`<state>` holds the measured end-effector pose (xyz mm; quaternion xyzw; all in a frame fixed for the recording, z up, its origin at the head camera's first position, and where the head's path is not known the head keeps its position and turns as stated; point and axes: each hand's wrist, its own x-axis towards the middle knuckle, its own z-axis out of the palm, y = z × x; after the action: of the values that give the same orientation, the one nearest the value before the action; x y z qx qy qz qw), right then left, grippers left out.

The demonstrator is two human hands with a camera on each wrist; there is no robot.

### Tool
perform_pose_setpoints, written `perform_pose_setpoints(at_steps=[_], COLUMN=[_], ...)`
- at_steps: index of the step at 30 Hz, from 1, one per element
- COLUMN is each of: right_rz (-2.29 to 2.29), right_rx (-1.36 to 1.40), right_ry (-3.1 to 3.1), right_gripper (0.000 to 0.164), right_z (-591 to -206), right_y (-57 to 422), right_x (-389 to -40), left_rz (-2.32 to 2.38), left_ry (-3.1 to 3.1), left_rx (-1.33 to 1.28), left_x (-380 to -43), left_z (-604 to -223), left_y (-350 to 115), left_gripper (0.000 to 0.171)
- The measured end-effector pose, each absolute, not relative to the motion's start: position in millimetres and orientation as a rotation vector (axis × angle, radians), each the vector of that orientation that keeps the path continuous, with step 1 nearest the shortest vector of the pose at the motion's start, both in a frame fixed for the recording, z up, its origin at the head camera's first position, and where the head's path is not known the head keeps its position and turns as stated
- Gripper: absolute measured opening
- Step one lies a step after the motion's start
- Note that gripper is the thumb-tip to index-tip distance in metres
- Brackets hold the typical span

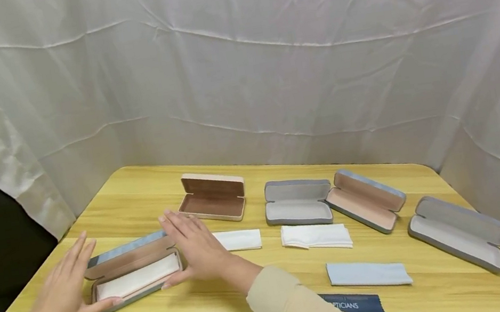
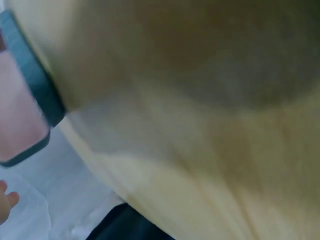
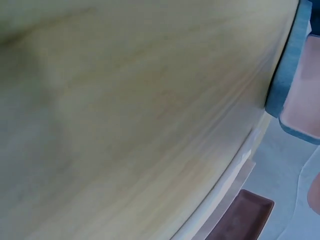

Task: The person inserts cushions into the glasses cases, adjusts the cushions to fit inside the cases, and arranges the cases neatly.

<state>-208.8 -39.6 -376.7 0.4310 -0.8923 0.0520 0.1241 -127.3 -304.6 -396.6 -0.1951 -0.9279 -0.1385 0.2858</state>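
Note:
An open eyeglass case (image 1: 132,259) with a blue-grey outside and pinkish lining stands at the left of the table. A folded white cloth (image 1: 144,276) lies inside its base. My left hand (image 1: 64,294) is at the case's left end, fingers extended and thumb at the front corner. At the right end, my right hand (image 1: 200,247) has extended fingers by the raised lid and its thumb near the front edge. Part of the case (image 2: 40,80) shows at the left wrist view's edge, and part of the case (image 3: 290,65) in the right wrist view.
Behind stand an open brown-lined case (image 1: 213,204), a grey case (image 1: 299,210), a pink-lined case (image 1: 364,206) and another grey case (image 1: 457,241). Folded white cloths (image 1: 240,240) (image 1: 316,235), a light blue cloth (image 1: 369,273) and a navy cloth (image 1: 365,308) lie on the table.

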Motion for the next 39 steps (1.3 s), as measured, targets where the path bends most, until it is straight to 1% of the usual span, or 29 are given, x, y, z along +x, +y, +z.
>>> perform_pose_setpoints(at_steps=[6, 12, 14, 18, 22, 30, 39], right_rz=[-0.002, -0.012, -0.026, -0.058, -0.071, -0.139, -0.157], right_rx=[1.297, 1.306, 1.305, 1.299, 1.286, 1.248, 1.219], right_ry=[-2.654, -2.717, -2.729, -2.736, -2.753, -2.783, -2.747], right_gripper=[0.128, 0.129, 0.13, 0.13, 0.129, 0.121, 0.115], right_z=[-383.9, -384.1, -384.5, -385.5, -384.7, -382.8, -384.7], right_y=[-44.2, -47.6, -48.3, -49.8, -51.6, -56.3, -57.4], right_x=[-209.3, -211.2, -212.0, -212.4, -211.0, -207.7, -204.9], left_rz=[-0.27, -0.214, -0.206, -0.196, -0.182, -0.204, -0.243], left_ry=[-2.406, -2.378, -2.379, -2.374, -2.372, -2.337, -2.382], left_rx=[-0.684, -0.724, -0.736, -0.766, -0.786, -0.801, -0.774], left_x=[-133.8, -136.6, -136.7, -136.7, -137.7, -139.8, -137.9], left_z=[-404.7, -409.1, -410.0, -409.7, -409.6, -411.6, -411.8], left_y=[-300.3, -302.0, -303.2, -305.5, -306.9, -306.8, -306.8], left_gripper=[0.123, 0.127, 0.126, 0.12, 0.115, 0.112, 0.116])
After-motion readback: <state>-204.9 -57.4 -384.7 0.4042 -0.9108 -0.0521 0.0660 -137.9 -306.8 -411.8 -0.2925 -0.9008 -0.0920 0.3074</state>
